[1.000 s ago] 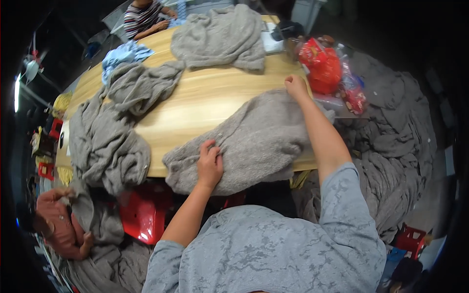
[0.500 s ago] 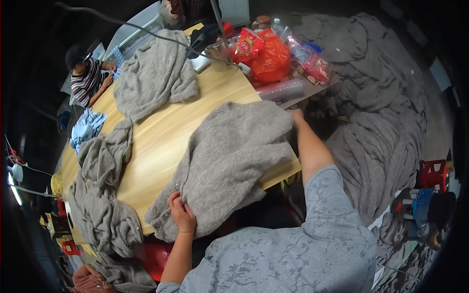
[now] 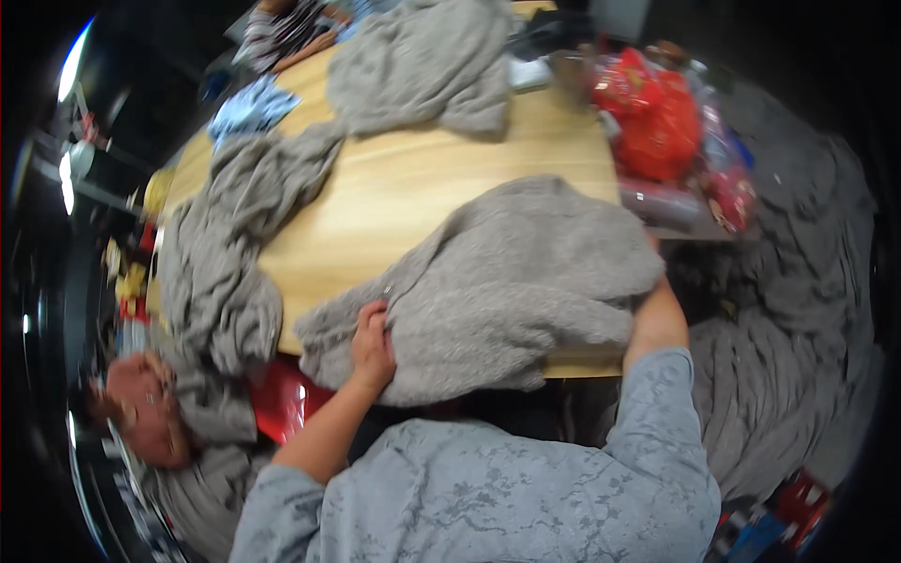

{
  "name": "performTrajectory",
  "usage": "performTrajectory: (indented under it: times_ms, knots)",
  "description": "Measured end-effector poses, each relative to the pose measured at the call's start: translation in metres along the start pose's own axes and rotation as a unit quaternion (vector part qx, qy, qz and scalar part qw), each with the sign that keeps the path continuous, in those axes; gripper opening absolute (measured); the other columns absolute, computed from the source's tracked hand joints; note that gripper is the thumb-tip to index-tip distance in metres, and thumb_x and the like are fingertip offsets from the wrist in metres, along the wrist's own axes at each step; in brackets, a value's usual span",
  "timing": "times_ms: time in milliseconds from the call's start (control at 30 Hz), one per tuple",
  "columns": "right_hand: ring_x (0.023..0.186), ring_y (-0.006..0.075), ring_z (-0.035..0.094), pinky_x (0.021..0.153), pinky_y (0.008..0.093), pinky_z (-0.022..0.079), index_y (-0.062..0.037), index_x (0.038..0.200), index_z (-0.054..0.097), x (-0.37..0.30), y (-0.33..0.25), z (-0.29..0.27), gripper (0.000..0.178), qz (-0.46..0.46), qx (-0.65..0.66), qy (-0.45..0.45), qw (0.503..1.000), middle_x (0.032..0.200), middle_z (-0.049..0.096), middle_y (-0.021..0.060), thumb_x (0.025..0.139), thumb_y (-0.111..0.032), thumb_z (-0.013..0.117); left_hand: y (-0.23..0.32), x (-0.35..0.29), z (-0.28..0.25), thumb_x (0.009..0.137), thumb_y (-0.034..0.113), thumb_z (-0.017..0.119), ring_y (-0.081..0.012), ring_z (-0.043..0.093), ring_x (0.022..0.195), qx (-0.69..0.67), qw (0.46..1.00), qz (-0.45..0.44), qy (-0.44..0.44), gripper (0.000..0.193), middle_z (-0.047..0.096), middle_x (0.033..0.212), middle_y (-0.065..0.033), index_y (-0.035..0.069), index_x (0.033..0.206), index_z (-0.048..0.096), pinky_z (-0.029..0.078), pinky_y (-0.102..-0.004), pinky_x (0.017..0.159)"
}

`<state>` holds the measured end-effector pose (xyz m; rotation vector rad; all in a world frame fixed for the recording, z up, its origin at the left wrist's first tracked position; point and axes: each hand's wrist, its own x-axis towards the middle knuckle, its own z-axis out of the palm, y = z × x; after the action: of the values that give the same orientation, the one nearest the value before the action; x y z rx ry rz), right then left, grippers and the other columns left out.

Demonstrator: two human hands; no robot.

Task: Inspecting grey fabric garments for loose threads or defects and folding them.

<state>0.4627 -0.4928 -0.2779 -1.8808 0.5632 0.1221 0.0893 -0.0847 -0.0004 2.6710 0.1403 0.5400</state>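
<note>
A grey knitted garment (image 3: pixel 507 281), probably a sweater, lies rumpled across the near side of the wooden table, its lower edge hanging over the front. My left hand (image 3: pixel 374 349) grips the garment near its left end, fingers bent into the knit. Just by those fingertips shows a small shiny spot (image 3: pixel 387 293), too small to name. My right hand (image 3: pixel 654 244) is at the garment's right end, near the table's right edge; cloth hides its fingers, so their grip cannot be seen.
More grey knitwear lies on the table's left side (image 3: pixel 225 253) and far side (image 3: pixel 422 66), near a light blue cloth (image 3: pixel 251 108). Red plastic bags (image 3: pixel 662 127) sit at the right. Grey fabric (image 3: pixel 779 366) is heaped beyond. A person in stripes (image 3: pixel 286 38) sits across; another person (image 3: pixel 145 408) is at left.
The whole view has turned and shifted, so the table sits differently in it. Both hands stay at the same garment; my right hand is now more covered by the cloth.
</note>
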Motion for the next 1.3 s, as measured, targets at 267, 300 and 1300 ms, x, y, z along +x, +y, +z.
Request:
performTrajectory:
  times_ms: [267,300,1300]
  knots:
    - [0.081,0.0250,0.061,0.070,0.0371,0.048,0.0049,0.093,0.063,-0.026,0.003,-0.043,0.051,0.039,0.193,-0.099,0.975,0.091,0.063,0.0174,0.071,-0.041,0.066,-0.004,-0.004,-0.004,0.070,-0.006,0.050,-0.0373,0.053,0.088,-0.022,0.999,-0.024,0.026,0.025,0.049,0.105,-0.0160,0.003,0.092,0.046,0.045,-0.0401,0.072]
    - [0.081,0.0251,0.061,0.070,0.0371,0.048,0.0049,0.094,0.063,-0.028,0.000,-0.045,0.051,0.044,0.206,-0.106,0.972,0.091,0.063,0.0174,0.071,-0.040,0.065,-0.003,-0.004,-0.005,0.069,-0.006,0.050,-0.0375,0.053,0.088,-0.034,0.999,-0.022,0.019,0.026,0.049,0.105,-0.0161,0.003,0.093,0.046,0.045,-0.0403,0.072]
    - [0.052,0.0136,0.050,0.046,0.0258,0.040,-0.0017,0.101,0.056,-0.085,-0.123,-0.105,0.026,-0.041,0.244,0.040,0.968,0.073,0.056,0.0056,0.077,-0.011,0.053,-0.015,0.045,-0.053,0.074,0.004,0.061,-0.0262,0.057,0.070,-0.127,0.984,-0.119,-0.038,0.006,0.056,0.079,-0.0114,0.001,0.077,0.057,0.046,-0.0336,0.063]
